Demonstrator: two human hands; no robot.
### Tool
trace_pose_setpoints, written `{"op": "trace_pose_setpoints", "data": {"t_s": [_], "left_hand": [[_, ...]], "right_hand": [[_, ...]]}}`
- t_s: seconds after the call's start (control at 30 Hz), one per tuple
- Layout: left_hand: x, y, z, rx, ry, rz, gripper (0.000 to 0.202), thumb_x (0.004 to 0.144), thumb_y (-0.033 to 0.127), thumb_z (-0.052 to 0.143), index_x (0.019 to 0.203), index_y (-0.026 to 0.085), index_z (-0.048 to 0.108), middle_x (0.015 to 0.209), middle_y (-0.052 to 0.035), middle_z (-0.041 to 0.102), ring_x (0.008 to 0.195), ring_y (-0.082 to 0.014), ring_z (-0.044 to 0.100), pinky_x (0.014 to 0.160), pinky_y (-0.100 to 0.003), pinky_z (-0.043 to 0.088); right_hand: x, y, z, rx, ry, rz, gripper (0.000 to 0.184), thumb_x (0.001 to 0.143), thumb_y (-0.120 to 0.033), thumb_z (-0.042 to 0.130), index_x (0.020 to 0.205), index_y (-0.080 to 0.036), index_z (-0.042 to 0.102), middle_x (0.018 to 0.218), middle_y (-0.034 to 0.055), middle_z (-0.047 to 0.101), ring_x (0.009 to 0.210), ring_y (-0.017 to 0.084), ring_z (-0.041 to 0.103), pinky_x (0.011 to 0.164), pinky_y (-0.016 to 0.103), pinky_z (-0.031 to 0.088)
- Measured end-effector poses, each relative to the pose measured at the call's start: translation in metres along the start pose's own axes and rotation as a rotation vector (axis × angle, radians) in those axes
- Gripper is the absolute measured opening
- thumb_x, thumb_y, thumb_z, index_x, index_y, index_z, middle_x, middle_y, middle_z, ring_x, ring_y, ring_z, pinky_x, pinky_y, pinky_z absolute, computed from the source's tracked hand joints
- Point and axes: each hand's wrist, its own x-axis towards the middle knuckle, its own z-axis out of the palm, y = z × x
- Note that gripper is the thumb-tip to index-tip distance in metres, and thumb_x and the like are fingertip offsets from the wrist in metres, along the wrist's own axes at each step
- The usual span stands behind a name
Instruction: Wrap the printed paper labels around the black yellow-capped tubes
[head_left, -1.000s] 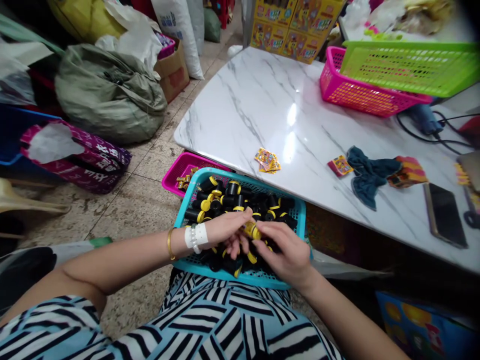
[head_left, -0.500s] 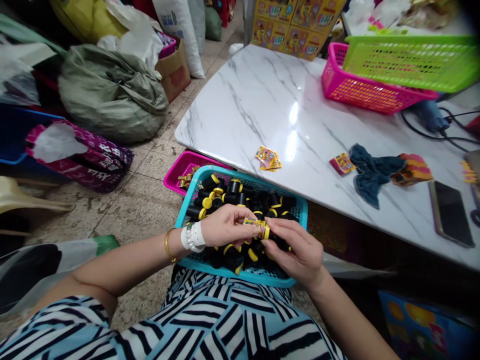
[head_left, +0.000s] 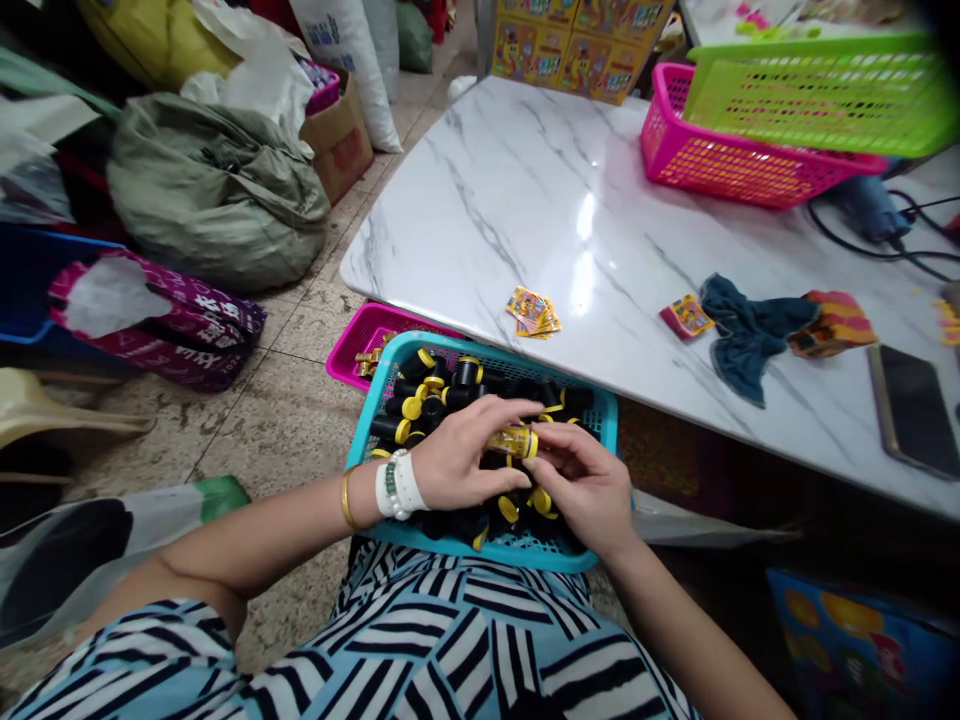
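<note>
A turquoise basket (head_left: 600,412) rests on my lap, filled with several small black tubes with yellow caps (head_left: 420,398). Over it, my left hand (head_left: 457,462) and my right hand (head_left: 581,485) both pinch one small tube (head_left: 514,441) wrapped in a yellow printed label, its yellow cap toward the right. The left fingers curl over the tube's body; the right fingertips grip its capped end.
A pink basket (head_left: 360,335) sits behind the turquoise one. On the marble table (head_left: 525,200) lie a stack of yellow labels (head_left: 534,312), a small packet (head_left: 686,317), a dark cloth (head_left: 742,340), a phone (head_left: 911,408), and pink (head_left: 720,165) and green baskets (head_left: 810,95). Bags crowd the floor at left.
Both hands have lifted slightly toward the far side of the basket while turning the labelled tube; the left fingers now reach further over it.
</note>
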Motion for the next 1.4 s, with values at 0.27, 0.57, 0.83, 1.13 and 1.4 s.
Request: {"op": "trace_pose_setpoints", "data": {"t_s": [0.27,0.57,0.83,1.13,1.4], "left_hand": [[0.003,0.001,-0.006,-0.328,-0.046,-0.284,0.022,0.086,0.031,0.066,0.099,0.015,0.06,0.084,-0.0023,0.063,0.072,-0.0131,0.06,0.068,-0.027,0.051],[-0.004,-0.009,0.001,0.169,0.011,0.121,0.029,0.088,0.019,0.062,0.118,0.021,0.063,0.108,-0.0097,0.062,0.099,-0.0198,0.061,0.087,-0.036,0.052],[-0.006,-0.001,-0.007,0.093,0.018,-0.161,0.022,0.092,0.032,0.059,0.107,0.016,0.063,0.09,-0.0068,0.069,0.078,-0.017,0.065,0.07,-0.03,0.054],[-0.003,0.0,-0.002,0.17,-0.038,0.141,0.028,0.089,0.022,0.063,0.116,0.019,0.064,0.107,-0.0103,0.066,0.098,-0.02,0.063,0.086,-0.035,0.053],[-0.016,-0.004,0.001,0.061,0.052,-0.127,0.027,0.092,0.031,0.061,0.114,0.015,0.063,0.095,-0.0087,0.069,0.084,-0.0186,0.066,0.076,-0.032,0.055]], "right_hand": [[0.0,0.002,0.005,-0.069,0.015,-0.108,0.028,0.074,-0.012,0.075,0.099,-0.024,0.076,0.096,0.0062,0.074,0.082,0.018,0.073,0.073,0.032,0.062],[0.008,0.015,0.017,0.491,0.0,0.543,0.026,0.063,-0.031,0.086,0.082,-0.017,0.075,0.069,0.0005,0.074,0.059,0.014,0.069,0.063,0.029,0.061],[-0.001,0.012,0.018,0.488,0.059,0.417,0.031,0.06,-0.027,0.089,0.089,-0.021,0.079,0.09,0.0031,0.077,0.081,0.019,0.074,0.081,0.034,0.062],[-0.001,0.018,0.015,0.616,0.002,0.563,0.029,0.062,-0.03,0.088,0.087,-0.018,0.078,0.078,0.0021,0.077,0.068,0.014,0.072,0.072,0.031,0.062],[-0.006,0.011,0.018,0.48,0.093,0.417,0.029,0.062,-0.028,0.089,0.089,-0.021,0.079,0.085,0.0026,0.077,0.074,0.015,0.072,0.075,0.03,0.062]]}}
